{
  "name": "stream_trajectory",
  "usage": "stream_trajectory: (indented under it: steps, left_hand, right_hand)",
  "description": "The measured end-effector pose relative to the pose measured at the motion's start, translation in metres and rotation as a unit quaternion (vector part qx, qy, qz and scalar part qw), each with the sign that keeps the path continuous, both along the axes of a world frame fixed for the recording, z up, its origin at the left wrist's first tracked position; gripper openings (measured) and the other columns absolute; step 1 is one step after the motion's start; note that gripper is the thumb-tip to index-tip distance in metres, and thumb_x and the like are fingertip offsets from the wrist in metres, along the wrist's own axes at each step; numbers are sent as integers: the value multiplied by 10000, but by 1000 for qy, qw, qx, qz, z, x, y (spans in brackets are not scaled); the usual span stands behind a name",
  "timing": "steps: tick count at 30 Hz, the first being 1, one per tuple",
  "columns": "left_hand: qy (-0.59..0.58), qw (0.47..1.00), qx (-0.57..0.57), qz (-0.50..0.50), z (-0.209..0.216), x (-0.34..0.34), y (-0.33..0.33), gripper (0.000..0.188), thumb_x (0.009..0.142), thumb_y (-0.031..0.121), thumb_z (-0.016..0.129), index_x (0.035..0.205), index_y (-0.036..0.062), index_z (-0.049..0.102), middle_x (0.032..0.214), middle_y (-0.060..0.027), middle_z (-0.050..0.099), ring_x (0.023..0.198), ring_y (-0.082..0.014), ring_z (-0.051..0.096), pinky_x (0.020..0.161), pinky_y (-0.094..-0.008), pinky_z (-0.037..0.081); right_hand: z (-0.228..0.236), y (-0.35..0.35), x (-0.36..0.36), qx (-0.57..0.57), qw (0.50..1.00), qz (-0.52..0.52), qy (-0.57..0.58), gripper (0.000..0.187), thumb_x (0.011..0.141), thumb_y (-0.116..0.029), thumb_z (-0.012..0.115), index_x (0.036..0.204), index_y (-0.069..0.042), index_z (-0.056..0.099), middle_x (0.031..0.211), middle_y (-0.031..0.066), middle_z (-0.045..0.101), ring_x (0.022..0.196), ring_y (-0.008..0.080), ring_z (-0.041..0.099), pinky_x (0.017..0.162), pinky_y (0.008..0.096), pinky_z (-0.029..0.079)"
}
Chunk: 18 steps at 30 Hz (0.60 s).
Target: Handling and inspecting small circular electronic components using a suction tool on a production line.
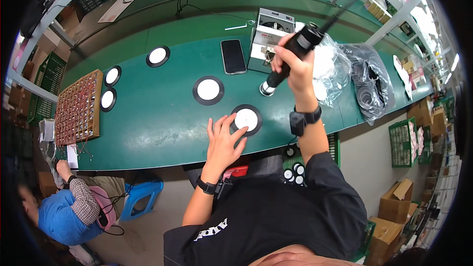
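My left hand (224, 140) rests its spread fingertips on the near side of a white disc with a black rim (248, 117), lying flat on the green table. My right hand (299, 69) is closed round a black electric screwdriver (298, 43), held at a tilt with its cable running up to the right. Its silver lower end (267, 88) points down at the table, beyond the disc; I cannot tell whether it touches. Behind it stands a grey box-shaped machine (270, 33), probably a screw feeder. Another black-rimmed disc (208, 90) lies just beyond my left hand.
More discs (157, 56) lie to the left, near a compartmented tray (79, 108) of small parts with red wires. A phone (233, 56) lies beside the machine. Clear plastic bags (367, 79) cover the right side. Another person (74, 212) sits at the left by a blue stool (142, 199).
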<state>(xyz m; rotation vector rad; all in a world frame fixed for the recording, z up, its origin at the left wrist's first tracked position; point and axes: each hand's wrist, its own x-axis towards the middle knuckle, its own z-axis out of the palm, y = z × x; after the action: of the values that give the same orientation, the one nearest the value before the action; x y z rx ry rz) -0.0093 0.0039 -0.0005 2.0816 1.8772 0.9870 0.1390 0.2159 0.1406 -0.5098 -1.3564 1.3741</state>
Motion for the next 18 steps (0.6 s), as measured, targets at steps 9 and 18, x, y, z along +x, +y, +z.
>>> stream_trajectory:
  steps: [9, 18]
  left_hand:
    - [-53, 997, 53, -33, 6, -18, 17, 241, 851, 140, 769, 1083, 87, 730, 1186, -68, 676, 1154, -315, 605, 1088, -542, 402]
    - [-36, 993, -65, -96, 34, 11, 142, 378, 822, 171, 825, 1146, 34, 686, 1065, -117, 642, 1010, -322, 618, 853, -394, 525]
  right_hand:
    - [65, -21, 69, 249, 920, 274, 132, 212, 842, -20, 743, 964, 20, 575, 633, 70, 589, 491, 185, 571, 496, 327, 504]
    - [80, 9, 135, 378, 811, 407, 185, 300, 842, -85, 796, 983, 70, 581, 648, 71, 626, 503, 195, 597, 496, 322, 517]
